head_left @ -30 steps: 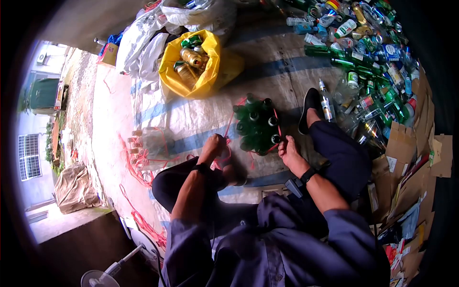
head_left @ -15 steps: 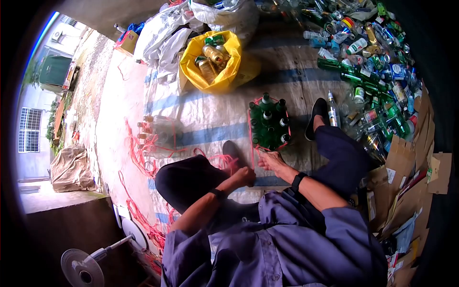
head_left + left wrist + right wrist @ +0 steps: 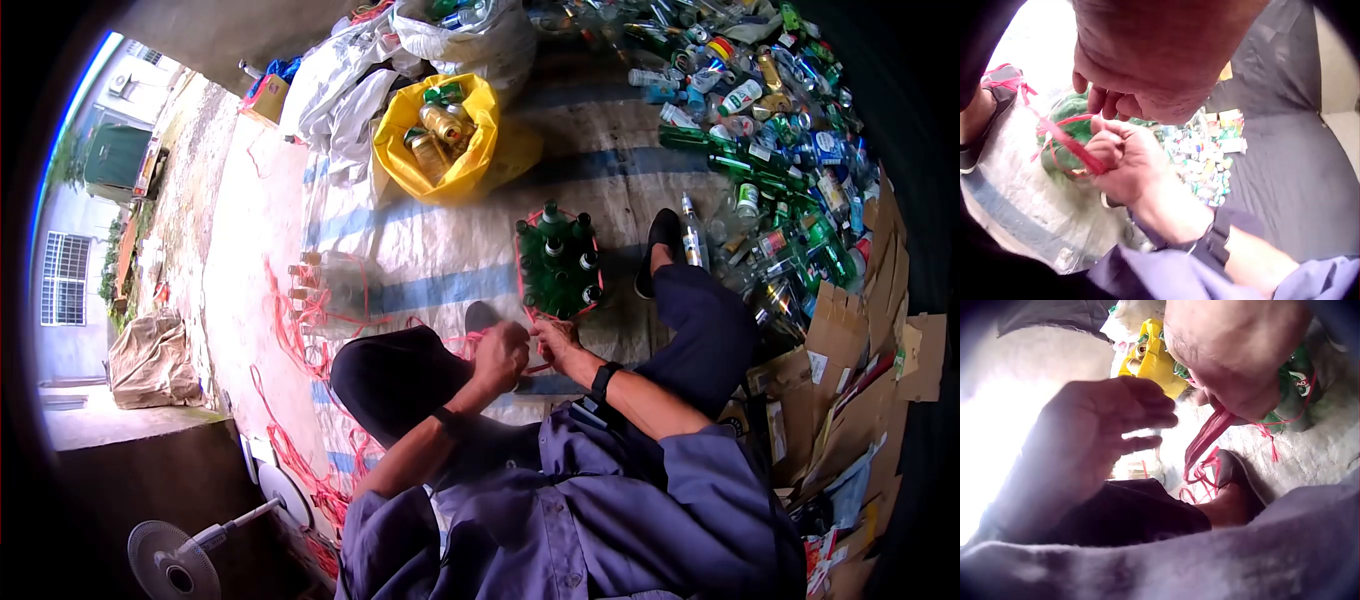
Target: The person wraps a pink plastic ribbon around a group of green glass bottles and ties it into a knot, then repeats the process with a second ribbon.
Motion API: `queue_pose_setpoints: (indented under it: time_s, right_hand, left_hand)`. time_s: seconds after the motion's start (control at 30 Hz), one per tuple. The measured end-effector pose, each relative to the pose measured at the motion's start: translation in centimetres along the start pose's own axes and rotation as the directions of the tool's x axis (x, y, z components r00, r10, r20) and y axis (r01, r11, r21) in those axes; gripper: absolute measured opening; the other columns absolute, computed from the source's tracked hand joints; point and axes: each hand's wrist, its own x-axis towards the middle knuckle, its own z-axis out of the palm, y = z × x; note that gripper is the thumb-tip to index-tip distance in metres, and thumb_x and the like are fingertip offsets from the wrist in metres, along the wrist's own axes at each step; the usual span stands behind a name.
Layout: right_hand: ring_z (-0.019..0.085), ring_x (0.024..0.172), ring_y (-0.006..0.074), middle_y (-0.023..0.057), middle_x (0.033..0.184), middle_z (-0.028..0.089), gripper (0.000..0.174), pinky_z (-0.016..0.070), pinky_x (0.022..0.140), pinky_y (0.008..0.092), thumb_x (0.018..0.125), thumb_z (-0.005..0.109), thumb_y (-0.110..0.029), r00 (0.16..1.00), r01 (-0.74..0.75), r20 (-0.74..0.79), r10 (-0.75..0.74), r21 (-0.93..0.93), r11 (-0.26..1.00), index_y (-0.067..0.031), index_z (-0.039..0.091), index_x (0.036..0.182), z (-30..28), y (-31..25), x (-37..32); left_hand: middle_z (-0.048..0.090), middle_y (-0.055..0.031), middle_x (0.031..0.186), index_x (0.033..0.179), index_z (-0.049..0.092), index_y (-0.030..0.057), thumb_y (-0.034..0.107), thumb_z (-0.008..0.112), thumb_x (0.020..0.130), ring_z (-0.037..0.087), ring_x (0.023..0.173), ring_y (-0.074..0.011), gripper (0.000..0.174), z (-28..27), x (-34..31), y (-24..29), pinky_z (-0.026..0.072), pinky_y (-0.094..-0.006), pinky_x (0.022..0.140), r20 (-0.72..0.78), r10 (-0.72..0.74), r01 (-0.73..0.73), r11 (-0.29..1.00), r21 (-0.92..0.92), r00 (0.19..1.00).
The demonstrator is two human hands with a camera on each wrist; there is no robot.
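Ok, grn btls (image 3: 557, 266) vert., mouth-up

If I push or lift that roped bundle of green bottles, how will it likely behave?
The bundle of green bottles looks like glass, so probably heavy and breakable. Packed close and upright, it would likely slide as one if nudged low. The right hand grips the pink cord, so the loop may be unfinished and bottles could slip out.
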Motion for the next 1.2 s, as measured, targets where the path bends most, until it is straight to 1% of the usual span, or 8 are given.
queue_pose_setpoints:
  time_s: [0.17, 0.23, 0.33, 0.47, 0.7, 0.87, 1.1, 1.2]
  right_hand:
    - [0.050, 0.057, 0.0143, 0.0024, 0.070, 0.055, 0.022, 0.0422, 0.051, 0.0292, 0.072, 0.059, -0.007, 0.901, 0.433, 0.083, -0.426, -0.260, 0.863, -0.0045, 0.060, 0.094, 1.3, -0.6, -2.4]
    - [0.030, 0.040, 0.0064, -0.0055, 0.056, 0.039, 0.011, 0.0238, 0.036, 0.0242, 0.079, 0.060, -0.018, 0.985, 0.166, -0.047, -0.164, 0.033, 0.986, -0.0128, 0.052, 0.072, 2.0, -1.3, -2.5]
    - [0.051, 0.061, 0.0140, 0.0046, 0.073, 0.055, 0.023, 0.0433, 0.051, 0.0334, 0.085, 0.059, -0.017, 1.000, -0.008, 0.004, 0.008, 0.058, 0.998, -0.0066, 0.057, 0.105, 1.9, -2.2, -3.7]
    - [0.053, 0.059, 0.0144, 0.0040, 0.069, 0.055, 0.015, 0.0416, 0.048, 0.0351, 0.087, 0.061, -0.020, 0.996, -0.086, -0.009, 0.086, 0.043, 0.995, -0.0075, 0.060, 0.095, 2.0, -2.7, -4.6]
    - [0.057, 0.059, 0.0147, 0.0060, 0.071, 0.060, 0.019, 0.0418, 0.048, 0.0311, 0.088, 0.061, -0.022, 0.998, -0.055, 0.015, 0.053, 0.115, 0.992, -0.0030, 0.061, 0.088, 1.1, -2.2, -5.3]
    - [0.057, 0.066, 0.0133, 0.0013, 0.073, 0.059, 0.018, 0.0456, 0.053, 0.0352, 0.086, 0.060, -0.024, 0.923, 0.371, 0.157, -0.352, -0.120, 0.921, -0.0077, 0.061, 0.078, -0.8, 2.8, -1.8]
    - [0.048, 0.058, 0.0112, 0.0025, 0.068, 0.055, 0.031, 0.0426, 0.047, 0.0326, 0.089, 0.060, -0.028, 0.999, -0.006, 0.033, 0.000, 0.170, 0.985, -0.0017, 0.061, 0.073, 0.1, 0.5, -5.4]
    - [0.057, 0.070, 0.0116, 0.0023, 0.074, 0.058, 0.018, 0.0529, 0.064, 0.0348, 0.090, 0.059, -0.019, 0.995, 0.007, 0.093, -0.021, 0.151, 0.988, -0.0041, 0.063, 0.080, -1.1, 3.8, -2.9]
  left_hand:
    - [0.055, -0.0220, 0.117, 0.116, 0.055, 0.0044, 0.019, 0.059, 0.080, 0.051, 0.108, -0.0415, 0.039, -2.2, 5.9, 4.0, 0.0428, -0.0459, 0.089, -0.352, 0.020, -0.029, 0.999, -0.020, 0.936]
    - [0.041, -0.0222, 0.138, 0.132, 0.041, 0.0044, 0.023, 0.058, 0.083, 0.044, 0.120, -0.0416, 0.055, -0.7, 8.7, 3.6, 0.0382, -0.0489, 0.096, -0.413, 0.153, -0.061, 0.972, 0.228, 0.898]
    - [0.029, -0.0199, 0.148, 0.139, 0.033, 0.0043, 0.025, 0.053, 0.085, 0.034, 0.131, -0.0409, 0.061, 2.0, 11.9, 2.3, 0.0305, -0.0522, 0.102, -0.400, 0.161, -0.017, 0.941, 0.339, 0.902]
    - [0.025, -0.0174, 0.151, 0.142, 0.030, 0.0062, 0.026, 0.049, 0.087, 0.032, 0.133, -0.0400, 0.061, 3.0, 13.2, 1.9, 0.0282, -0.0523, 0.104, -0.359, 0.062, 0.075, 0.932, 0.355, 0.931]
    - [0.023, -0.0214, 0.151, 0.139, 0.036, 0.0019, 0.012, 0.056, 0.082, 0.044, 0.119, -0.0438, 0.061, 1.8, 13.5, 2.2, 0.0397, -0.0454, 0.100, -0.311, 0.088, -0.039, 0.986, 0.161, 0.946]
    - [0.026, -0.0211, 0.150, 0.135, 0.043, 0.0015, 0.003, 0.053, 0.079, 0.047, 0.117, -0.0430, 0.057, 1.9, 13.8, 2.4, 0.0439, -0.0439, 0.096, -0.368, 0.127, -0.054, 0.978, 0.203, 0.921]
    - [0.027, -0.0194, 0.150, 0.133, 0.047, 0.0045, -0.004, 0.049, 0.075, 0.047, 0.119, -0.0415, 0.058, 1.9, 13.8, 2.4, 0.0450, -0.0429, 0.095, -0.392, 0.113, -0.060, 0.987, 0.146, 0.913]
    - [0.028, -0.0192, 0.150, 0.133, 0.047, 0.0047, -0.005, 0.049, 0.075, 0.047, 0.119, -0.0412, 0.059, 1.7, 13.9, 2.9, 0.0449, -0.0426, 0.096, -0.383, 0.102, -0.054, 0.990, 0.133, 0.918]
